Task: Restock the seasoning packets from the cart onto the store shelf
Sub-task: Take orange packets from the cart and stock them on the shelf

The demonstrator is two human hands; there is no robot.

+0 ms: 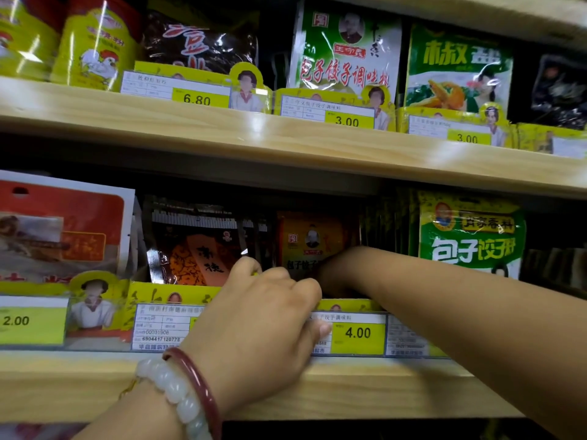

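The left hand (263, 315) sits low centre at the front edge of the lower wooden shelf (365, 389), knuckles up, its fingers curled over the yellow price-label strip (355, 333), thumb tip lying on the tag marked 4.00. Whether it pinches anything under the palm cannot be told. On its wrist are a pale bead bracelet (173, 392) and a dark red bangle (203, 385).

At about two o'clock from that hand, the right forearm (444, 300) runs in from the lower right, and the right hand (327, 268) goes behind the left knuckles into the shelf bay; its fingers are hidden, so its hold cannot be told. Just above it, at twelve o'clock, stands an orange seasoning packet (313, 239), upright in the bay.

At ten o'clock stands a dark packet with orange print (197, 246); at three o'clock a green packet (470, 233). On the upper shelf (286, 144), at twelve o'clock, stands a green-and-white packet (346, 49), with yellow tins (95, 42) at eleven.
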